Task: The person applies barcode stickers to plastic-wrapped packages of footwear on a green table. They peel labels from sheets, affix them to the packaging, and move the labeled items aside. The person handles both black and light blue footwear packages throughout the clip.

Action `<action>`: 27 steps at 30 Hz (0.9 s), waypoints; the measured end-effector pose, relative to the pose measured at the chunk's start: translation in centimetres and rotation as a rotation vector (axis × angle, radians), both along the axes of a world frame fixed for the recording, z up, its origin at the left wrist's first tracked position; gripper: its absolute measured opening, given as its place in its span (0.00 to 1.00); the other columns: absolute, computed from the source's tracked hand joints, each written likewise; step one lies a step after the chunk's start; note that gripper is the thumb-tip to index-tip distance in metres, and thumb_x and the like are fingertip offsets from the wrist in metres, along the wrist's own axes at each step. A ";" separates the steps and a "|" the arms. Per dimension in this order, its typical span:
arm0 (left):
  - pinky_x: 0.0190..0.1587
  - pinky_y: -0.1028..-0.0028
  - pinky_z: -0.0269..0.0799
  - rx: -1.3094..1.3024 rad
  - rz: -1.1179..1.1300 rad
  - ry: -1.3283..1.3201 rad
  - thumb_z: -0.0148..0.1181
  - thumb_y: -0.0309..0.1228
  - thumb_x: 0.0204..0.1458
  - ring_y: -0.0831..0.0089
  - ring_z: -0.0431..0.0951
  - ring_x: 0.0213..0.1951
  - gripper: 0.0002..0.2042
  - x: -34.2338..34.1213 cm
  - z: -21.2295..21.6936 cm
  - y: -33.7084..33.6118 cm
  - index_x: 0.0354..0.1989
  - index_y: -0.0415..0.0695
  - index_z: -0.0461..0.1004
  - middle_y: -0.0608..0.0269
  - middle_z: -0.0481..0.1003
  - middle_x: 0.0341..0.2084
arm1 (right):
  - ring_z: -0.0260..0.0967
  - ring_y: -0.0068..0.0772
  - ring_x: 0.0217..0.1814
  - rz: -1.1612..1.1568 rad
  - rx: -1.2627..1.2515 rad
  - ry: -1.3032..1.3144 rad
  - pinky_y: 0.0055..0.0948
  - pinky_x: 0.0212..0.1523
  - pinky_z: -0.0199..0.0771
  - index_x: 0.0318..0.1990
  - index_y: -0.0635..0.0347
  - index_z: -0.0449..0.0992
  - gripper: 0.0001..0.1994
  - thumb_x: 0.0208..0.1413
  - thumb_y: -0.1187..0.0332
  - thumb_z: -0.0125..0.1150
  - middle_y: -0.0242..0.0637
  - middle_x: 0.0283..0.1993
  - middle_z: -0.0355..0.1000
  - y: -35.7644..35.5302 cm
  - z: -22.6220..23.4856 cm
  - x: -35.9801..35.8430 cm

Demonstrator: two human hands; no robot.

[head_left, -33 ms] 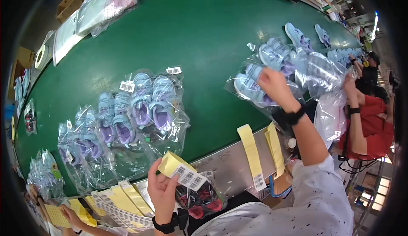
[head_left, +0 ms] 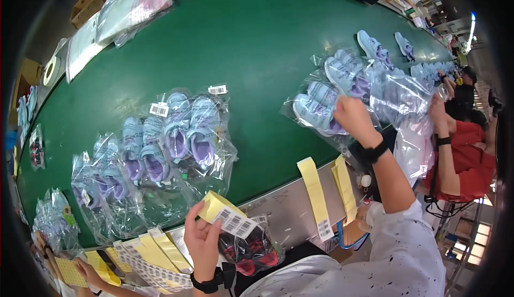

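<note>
label strip (head_left: pixel 227 215), yellow-backed with barcode stickers, pinched in left hand (head_left: pixel 202 241) above the table edge. right hand (head_left: pixel 350 116) closed on bagged blue shoes (head_left: pixel 321 109) on green belt (head_left: pixel 257 45). more bagged pairs (head_left: pixel 176 136) lie further left along it.

You have a tape roll (head_left: pixel 52 70) at far left, flat clear bags (head_left: pixel 134 5) stacked beyond the green belt (head_left: pixel 251 45), and a cardboard box (head_left: pixel 88 2) behind them.

Left hand (head_left: pixel 202 239) raised, fingers pinching; right hand (head_left: pixel 350 116) outstretched, gripping.
</note>
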State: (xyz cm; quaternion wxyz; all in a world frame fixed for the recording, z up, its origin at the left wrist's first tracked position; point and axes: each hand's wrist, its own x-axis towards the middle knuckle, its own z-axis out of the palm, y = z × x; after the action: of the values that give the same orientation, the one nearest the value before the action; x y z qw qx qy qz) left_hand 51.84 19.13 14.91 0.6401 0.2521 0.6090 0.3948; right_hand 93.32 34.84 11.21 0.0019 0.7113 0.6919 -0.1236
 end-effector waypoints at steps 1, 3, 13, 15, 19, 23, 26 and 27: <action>0.43 0.75 0.77 0.007 -0.004 0.016 0.54 0.17 0.56 0.71 0.80 0.43 0.21 0.2 0.0 0.2 0.59 0.37 0.63 0.51 0.79 0.44 | 0.73 0.57 0.32 -0.023 -0.013 -0.020 0.49 0.32 0.73 0.34 0.65 0.70 0.07 0.45 0.77 0.58 0.51 0.28 0.74 -2.2 0.4 1.6; 0.41 0.77 0.75 0.040 -0.058 0.015 0.54 0.18 0.57 0.75 0.79 0.41 0.17 0.3 -0.5 0.6 0.56 0.36 0.66 0.55 0.79 0.41 | 0.71 0.64 0.37 0.000 0.047 -0.066 0.54 0.37 0.71 0.40 0.64 0.67 0.14 0.43 0.79 0.57 0.56 0.31 0.73 -4.2 -2.0 3.9; 0.40 0.82 0.71 0.109 -0.077 0.064 0.54 0.19 0.58 0.82 0.76 0.37 0.14 2.8 0.9 2.5 0.53 0.35 0.70 0.61 0.78 0.39 | 0.71 0.54 0.27 -0.270 0.257 0.399 0.46 0.30 0.68 0.39 0.58 0.65 0.14 0.46 0.73 0.63 0.48 0.23 0.69 0.5 -7.6 -5.3; 0.42 0.82 0.71 0.097 -0.088 0.031 0.55 0.17 0.56 0.80 0.77 0.39 0.16 3.8 1.2 2.9 0.53 0.34 0.69 0.59 0.78 0.41 | 0.71 0.46 0.25 -0.199 0.271 0.469 0.40 0.28 0.69 0.36 0.60 0.65 0.10 0.47 0.77 0.59 0.45 0.24 0.69 0.1 -9.1 -8.5; 0.46 0.80 0.73 0.092 -0.109 0.022 0.56 0.15 0.55 0.76 0.78 0.44 0.17 5.0 1.9 3.7 0.54 0.32 0.68 0.54 0.78 0.43 | 0.72 0.54 0.33 0.021 0.105 0.953 0.41 0.36 0.71 0.39 0.65 0.68 0.09 0.49 0.79 0.56 0.50 0.30 0.73 -1.4 -6.3 -15.7; 0.45 0.80 0.74 0.132 -0.097 0.063 0.56 0.15 0.56 0.78 0.78 0.42 0.15 4.6 1.3 3.1 0.52 0.31 0.70 0.53 0.78 0.42 | 0.74 0.45 0.36 0.070 0.136 1.117 0.36 0.37 0.72 0.37 0.66 0.75 0.05 0.54 0.75 0.59 0.46 0.33 0.74 -4.8 -0.4 -18.2; 0.46 0.80 0.74 0.146 -0.084 0.018 0.56 0.15 0.57 0.77 0.79 0.43 0.13 5.2 0.9 2.9 0.51 0.31 0.70 0.52 0.78 0.42 | 0.73 0.40 0.37 0.213 0.022 1.193 0.33 0.38 0.72 0.38 0.65 0.79 0.06 0.52 0.74 0.65 0.41 0.38 0.74 -8.1 2.4 -18.1; 0.46 0.80 0.74 0.171 -0.064 0.009 0.56 0.15 0.57 0.77 0.79 0.44 0.12 5.6 0.8 2.9 0.49 0.31 0.71 0.52 0.79 0.42 | 0.73 0.39 0.37 0.198 0.014 1.182 0.32 0.38 0.72 0.38 0.64 0.79 0.07 0.52 0.74 0.66 0.40 0.37 0.74 -8.8 2.4 -17.9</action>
State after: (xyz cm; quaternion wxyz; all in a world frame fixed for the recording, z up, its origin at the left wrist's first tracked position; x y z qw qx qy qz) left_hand 57.48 22.04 15.75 0.6258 0.3269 0.5674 0.4237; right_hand 75.41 26.00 13.56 -0.3766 0.4539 0.6396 -0.4930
